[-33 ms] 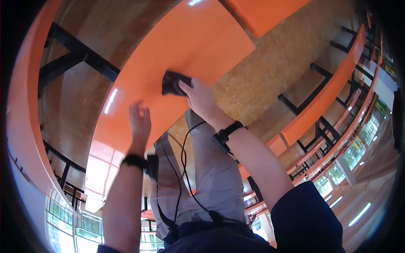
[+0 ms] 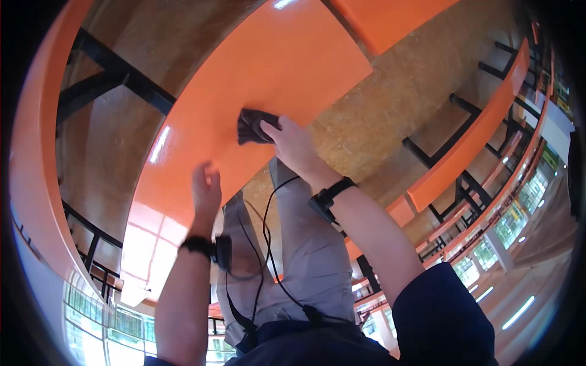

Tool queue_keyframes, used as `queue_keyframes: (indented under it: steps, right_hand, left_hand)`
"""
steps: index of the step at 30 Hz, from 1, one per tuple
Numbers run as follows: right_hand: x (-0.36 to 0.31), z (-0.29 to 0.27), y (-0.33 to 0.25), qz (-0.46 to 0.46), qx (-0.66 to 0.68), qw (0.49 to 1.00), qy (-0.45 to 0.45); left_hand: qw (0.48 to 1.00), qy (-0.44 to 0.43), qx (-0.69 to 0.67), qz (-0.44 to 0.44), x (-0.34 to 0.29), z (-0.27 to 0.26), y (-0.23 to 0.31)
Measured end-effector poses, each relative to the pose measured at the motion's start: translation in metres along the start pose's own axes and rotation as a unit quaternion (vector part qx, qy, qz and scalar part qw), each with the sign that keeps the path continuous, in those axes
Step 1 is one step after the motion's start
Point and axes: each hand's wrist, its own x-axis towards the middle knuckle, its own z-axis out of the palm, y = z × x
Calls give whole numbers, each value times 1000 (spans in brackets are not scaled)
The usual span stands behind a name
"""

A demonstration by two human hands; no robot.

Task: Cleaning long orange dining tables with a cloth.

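Pinching folded dark cloth [image 2: 253, 126] on glossy orange board [image 2: 299, 58] with my right hand [image 2: 296, 146]; loose folds could slip if thumb slackens. Left hand [image 2: 206, 188] empty, loosely spread.

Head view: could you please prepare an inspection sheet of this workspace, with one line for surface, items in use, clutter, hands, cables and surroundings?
Surface: orange tabletop, glossy, with bright reflections.
Items in use: one dark cloth, crumpled, on the tabletop.
Clutter: nothing seen.
Right hand: its grip is closed on the cloth.
Left hand: no object in its grip, fingers loosely open; contact with the tabletop cannot be told.
Cables: black cables hang in front of the grey trousers.
Surroundings: brown floor; an orange bench with black legs on the right; windows at lower left.
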Motion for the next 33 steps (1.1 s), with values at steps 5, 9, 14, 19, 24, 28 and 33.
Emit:
queue_keyframes:
  steps: [5,9,14,19,24,28,33]
  right_hand:
    - [2,-36,72,82,28,990,108]
    - [24,-101,146,109,-119,969,185]
    - [42,-94,147,225,-123,947,194]
    - [20,2,23,118,-18,975,188]
    - [0,18,-25,-1,106,994,-40]
    - [8,-15,32,60,146,985,72]
    - [30,-93,143,172,58,954,238]
  left_hand:
    - [909,-156,-198,-331,-137,-34,-58]
    - [887,-117,-189,-405,-169,-75,-114]
    - [876,-50,-234,-418,-121,-88,-68]
    - [859,-59,-303,-409,-70,-57,-13]
    - [864,-64,-367,-338,1,-3,43]
    - [887,-121,-339,-291,70,15,127]
    - [913,-158,-310,-212,146,26,160]
